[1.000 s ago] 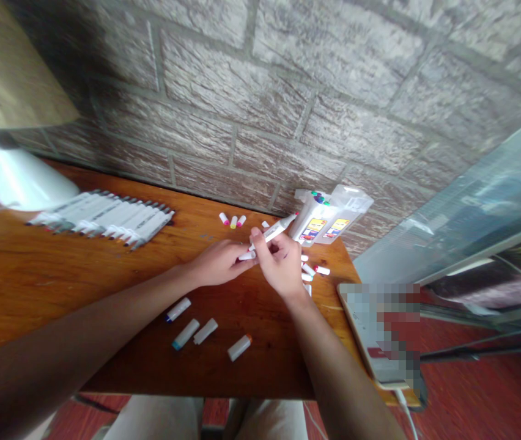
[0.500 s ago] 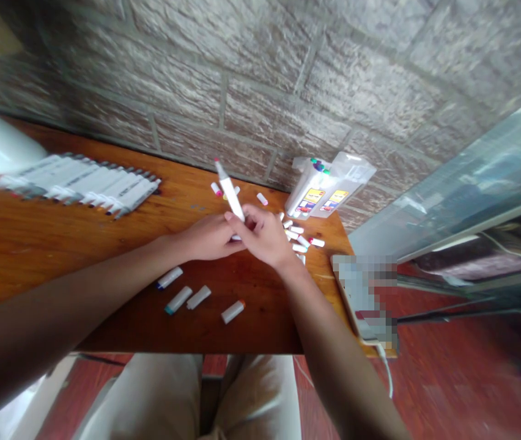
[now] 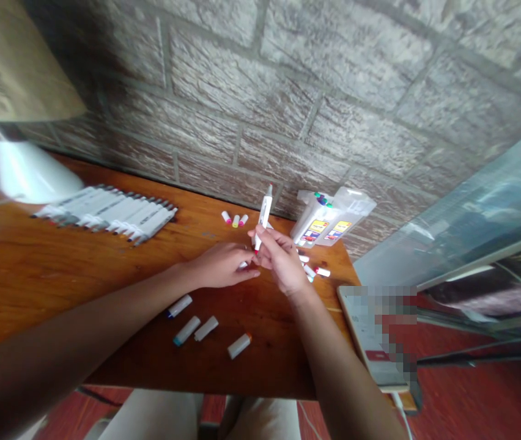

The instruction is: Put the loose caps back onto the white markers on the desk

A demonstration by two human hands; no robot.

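Note:
My right hand (image 3: 283, 260) pinches a white marker (image 3: 265, 211), held upright and a little tilted. A reddish tip shows at its top and red at its lower end, by the fingers. Just left of it is my left hand (image 3: 219, 266), back upward, its fingers curled round a small white piece (image 3: 243, 264) that looks like a marker cap and is mostly hidden. Beyond the hands lie a few white caps (image 3: 226, 217) with pink and yellow ends. Nearer me are several loose caps (image 3: 240, 346) with orange, teal and blue ends.
Several markers (image 3: 118, 211) lie in a row at the left, by a white lamp base (image 3: 35, 168). A clear plastic case (image 3: 315, 226) holding markers stands by the brick wall (image 3: 205, 146). More caps (image 3: 322, 272) lie right of my hand. A blurred-out device (image 3: 375, 336) rests at the right edge.
The marker has moved up and right from my left hand in my right hand, now more upright. My hands are further apart. The whole view has shifted slightly.

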